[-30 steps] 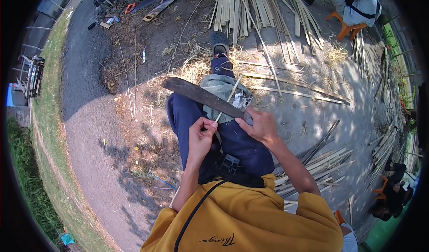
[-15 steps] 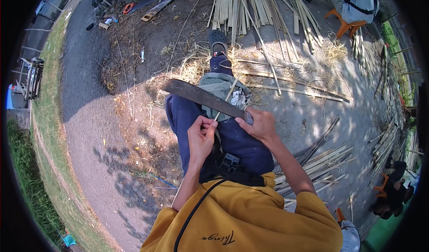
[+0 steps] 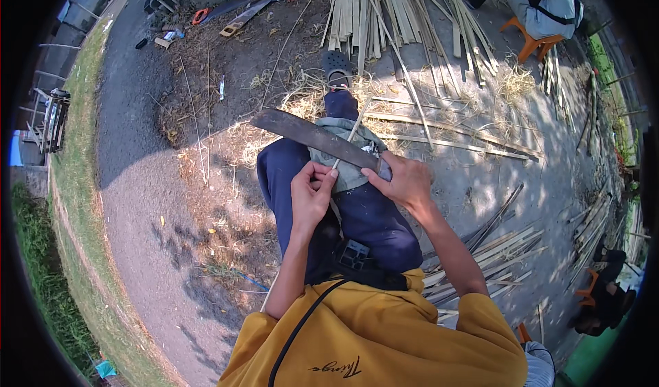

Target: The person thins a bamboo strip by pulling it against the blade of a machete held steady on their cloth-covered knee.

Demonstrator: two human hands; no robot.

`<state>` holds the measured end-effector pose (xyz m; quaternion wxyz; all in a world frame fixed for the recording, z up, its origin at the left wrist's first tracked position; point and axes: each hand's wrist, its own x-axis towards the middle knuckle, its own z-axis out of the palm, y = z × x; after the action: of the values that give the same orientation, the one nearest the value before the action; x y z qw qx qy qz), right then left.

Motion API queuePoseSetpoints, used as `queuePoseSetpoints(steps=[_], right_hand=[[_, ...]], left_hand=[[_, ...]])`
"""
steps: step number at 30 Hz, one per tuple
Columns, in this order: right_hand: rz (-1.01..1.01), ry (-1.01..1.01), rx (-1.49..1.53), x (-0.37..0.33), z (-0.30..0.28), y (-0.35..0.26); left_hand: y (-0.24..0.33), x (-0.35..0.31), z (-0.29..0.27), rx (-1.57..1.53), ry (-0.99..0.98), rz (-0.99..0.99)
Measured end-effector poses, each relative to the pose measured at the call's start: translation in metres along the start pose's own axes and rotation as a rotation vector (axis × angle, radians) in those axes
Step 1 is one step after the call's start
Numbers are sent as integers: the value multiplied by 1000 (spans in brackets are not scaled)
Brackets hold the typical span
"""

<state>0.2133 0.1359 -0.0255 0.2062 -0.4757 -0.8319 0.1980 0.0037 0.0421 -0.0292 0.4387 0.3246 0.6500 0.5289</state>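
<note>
My right hand (image 3: pixel 406 181) grips a machete at its handle end, and the wide dark blade (image 3: pixel 309 135) points up and to the left over my legs. Between the fingertips of my left hand (image 3: pixel 312 193) is a thin pale bamboo strip (image 3: pixel 360 118). The strip runs up and away from me, crossing the blade near its handle end; whether the edge touches it I cannot tell. A grey-green cloth (image 3: pixel 350 176) lies over my leg beneath the blade. The machete's handle is mostly hidden by my right hand.
Long split strips (image 3: pixel 374 16) are piled ahead, with more strips (image 3: pixel 491 260) on the ground to my right. Pale shavings (image 3: pixel 302 102) surround my shoe. Handsaws (image 3: pixel 254 11) lie at the far left. A person (image 3: pixel 549 6) sits on an orange stool (image 3: pixel 530 42) at the far right.
Both hands have moved slightly away from my body, carrying the machete and the strip. More of the grey-green cloth shows beneath the blade.
</note>
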Motion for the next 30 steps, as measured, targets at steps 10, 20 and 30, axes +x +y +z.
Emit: queuePoseSetpoints(steps=[10,20,30], right_hand=[[-45,15,38,19,12,23],[-22,33,76,17,24,35],[-84,179,45,8,26,33]], left_hand=[[-5,-2,8,36,28,78],[-4,-5,11,120,68,156],[0,-2,12,128,71,85]])
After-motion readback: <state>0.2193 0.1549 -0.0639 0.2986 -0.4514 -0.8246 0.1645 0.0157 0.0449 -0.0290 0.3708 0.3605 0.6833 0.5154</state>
